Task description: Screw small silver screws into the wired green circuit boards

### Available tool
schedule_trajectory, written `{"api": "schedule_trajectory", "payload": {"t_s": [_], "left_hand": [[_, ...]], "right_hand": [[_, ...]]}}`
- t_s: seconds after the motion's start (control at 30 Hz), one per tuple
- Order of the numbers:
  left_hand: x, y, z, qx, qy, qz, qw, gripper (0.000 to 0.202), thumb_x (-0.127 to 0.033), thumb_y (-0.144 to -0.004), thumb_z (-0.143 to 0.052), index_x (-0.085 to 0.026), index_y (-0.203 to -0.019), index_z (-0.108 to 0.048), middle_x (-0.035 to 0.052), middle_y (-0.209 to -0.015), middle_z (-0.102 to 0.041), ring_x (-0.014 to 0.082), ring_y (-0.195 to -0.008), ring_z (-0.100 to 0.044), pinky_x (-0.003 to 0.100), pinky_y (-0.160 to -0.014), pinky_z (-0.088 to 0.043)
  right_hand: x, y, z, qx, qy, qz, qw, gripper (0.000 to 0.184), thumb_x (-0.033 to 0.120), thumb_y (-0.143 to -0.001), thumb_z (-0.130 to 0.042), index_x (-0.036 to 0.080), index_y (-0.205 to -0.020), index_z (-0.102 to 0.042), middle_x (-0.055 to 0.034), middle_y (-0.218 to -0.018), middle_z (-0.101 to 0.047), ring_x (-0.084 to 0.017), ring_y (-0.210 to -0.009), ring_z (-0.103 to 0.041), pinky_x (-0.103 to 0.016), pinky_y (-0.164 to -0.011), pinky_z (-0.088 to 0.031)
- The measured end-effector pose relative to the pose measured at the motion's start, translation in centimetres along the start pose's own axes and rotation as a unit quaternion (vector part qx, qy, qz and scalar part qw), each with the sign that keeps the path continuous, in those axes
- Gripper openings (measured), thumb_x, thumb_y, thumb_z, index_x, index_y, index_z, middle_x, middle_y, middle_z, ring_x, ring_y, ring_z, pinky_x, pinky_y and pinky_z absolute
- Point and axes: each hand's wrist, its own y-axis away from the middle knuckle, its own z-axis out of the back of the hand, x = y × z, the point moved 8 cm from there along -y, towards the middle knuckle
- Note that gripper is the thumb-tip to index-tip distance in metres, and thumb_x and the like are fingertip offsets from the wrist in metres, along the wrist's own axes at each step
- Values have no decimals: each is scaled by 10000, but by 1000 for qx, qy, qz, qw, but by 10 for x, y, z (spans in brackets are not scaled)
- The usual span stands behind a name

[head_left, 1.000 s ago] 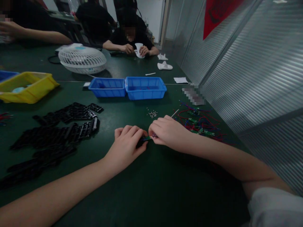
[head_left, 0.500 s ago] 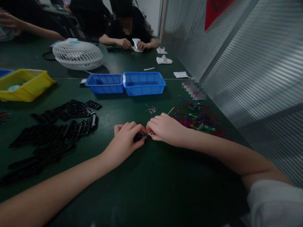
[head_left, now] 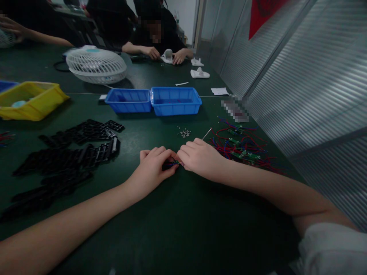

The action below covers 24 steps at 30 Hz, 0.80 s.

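Note:
At the middle of the table, my left hand (head_left: 156,163) is closed around a small green circuit board (head_left: 177,162) with red and blue wires. A dark part shows beneath the board, mostly covered by the fingers. Meeting it from the right, my right hand (head_left: 200,157) is closed, its fingertips pressed at the board's end. A tool with a thin metal shaft (head_left: 207,133), like a screwdriver's, sticks out past the knuckles of that hand; its other end is hidden. Just beyond the hands lies a small pile of screws (head_left: 185,133).
Wired circuit boards (head_left: 243,154) lie at right, black plastic parts (head_left: 69,158) at left. Farther back are two blue bins (head_left: 176,109), a yellow bin (head_left: 37,109) and a white fan grille (head_left: 96,65). Across the table a person (head_left: 156,47) handles a white part (head_left: 167,56).
My right fingers have closed in over the board's end, covering more of it. My left hand keeps its hold. Across the table, the person has tilted the white part and shifted a hand.

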Motion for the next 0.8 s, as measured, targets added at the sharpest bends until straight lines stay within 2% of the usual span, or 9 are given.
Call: {"api": "schedule_trajectory", "payload": {"t_s": [0.33,0.7,0.8], "left_hand": [[0,-1,-1,0,-5,0,1000,148,-311,-886,-585,-253,-1022,-582,1,-941,-605,216,-925,-546,385,-796,-269],[-1,1,1,2,1,4,1000,138,-332,-895,-573,-258,-1010,-587,-2,-938,-619,212,-924,-546,382,-800,-267],[0,1,1,-4,-3,0,1000,144,-334,-891,-575,-258,-1012,-587,0,-941,-624,214,-928,-548,378,-798,-267]], "right_hand": [[6,13,2,-79,23,-10,997,245,173,-991,-365,161,-873,-580,-41,-803,-591,-197,-756,-503,-342,-678,-266],[7,19,-1,-88,-26,56,994,198,211,-960,-464,155,-840,-612,-24,-777,-610,-174,-753,-498,-339,-693,-240],[5,16,-3,-70,-52,60,994,166,225,-938,-499,150,-861,-625,-28,-798,-622,-174,-766,-502,-334,-700,-244]]}}
